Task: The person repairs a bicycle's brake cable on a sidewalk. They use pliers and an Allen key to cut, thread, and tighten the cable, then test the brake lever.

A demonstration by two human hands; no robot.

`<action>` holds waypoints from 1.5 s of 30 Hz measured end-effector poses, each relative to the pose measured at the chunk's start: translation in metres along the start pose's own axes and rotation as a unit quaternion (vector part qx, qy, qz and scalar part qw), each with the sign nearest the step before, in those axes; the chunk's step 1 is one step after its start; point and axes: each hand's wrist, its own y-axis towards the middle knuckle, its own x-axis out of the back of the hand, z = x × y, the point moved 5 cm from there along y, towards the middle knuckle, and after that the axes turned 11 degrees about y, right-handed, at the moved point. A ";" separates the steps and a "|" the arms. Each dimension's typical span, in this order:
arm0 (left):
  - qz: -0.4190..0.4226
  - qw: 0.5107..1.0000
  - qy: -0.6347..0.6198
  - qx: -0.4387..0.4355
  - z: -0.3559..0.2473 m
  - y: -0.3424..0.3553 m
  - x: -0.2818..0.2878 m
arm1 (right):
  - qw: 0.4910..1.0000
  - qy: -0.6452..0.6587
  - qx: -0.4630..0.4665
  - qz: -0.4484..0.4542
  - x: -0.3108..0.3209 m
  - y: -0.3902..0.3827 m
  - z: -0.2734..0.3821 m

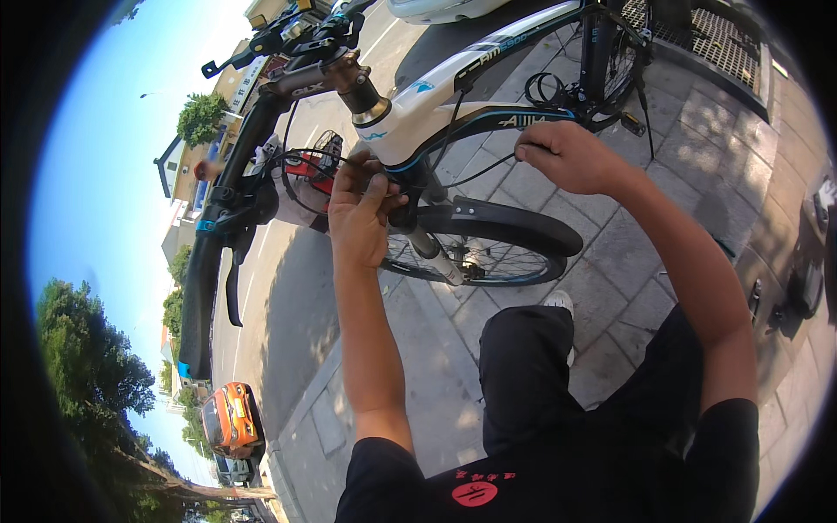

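A white and black bicycle frame (418, 100) stretches from the upper middle to the upper right, with its black handlebar (248, 131) at the left. My left hand (359, 213) is beside the lower head tube, its thumb and fingers pinched on a thin black cable among looped cables (283, 174). To the right, my right hand (571, 159) is closed on a black cable (484, 172), which stretches slanting back toward the fork. The black-fendered front wheel (532, 231) lies under this cable. Part of the fork is hidden behind my left hand.
Grey paving (610, 235) surrounds the bicycle and my knees. A red thing (301, 166) shows behind the left hand. An orange car (233, 418) stands by the road at lower left, a white car (445, 9) at the top. A metal grate (728, 44) is at upper right.
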 end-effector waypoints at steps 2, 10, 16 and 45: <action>-0.013 1.000 0.004 -0.021 0.002 0.000 0.011 | 1.000 -0.023 0.003 0.006 0.003 0.014 0.001; -0.065 0.974 -0.149 -0.159 0.016 -0.008 0.058 | 0.999 -0.032 -0.001 -0.019 0.009 0.046 -0.013; -0.039 0.965 -0.185 -0.181 0.014 -0.005 0.073 | 0.972 -0.015 0.145 -0.183 -0.007 0.060 -0.002; -0.018 0.941 -0.278 -0.194 0.016 -0.010 0.058 | 0.931 0.021 0.115 -0.346 -0.025 0.074 -0.008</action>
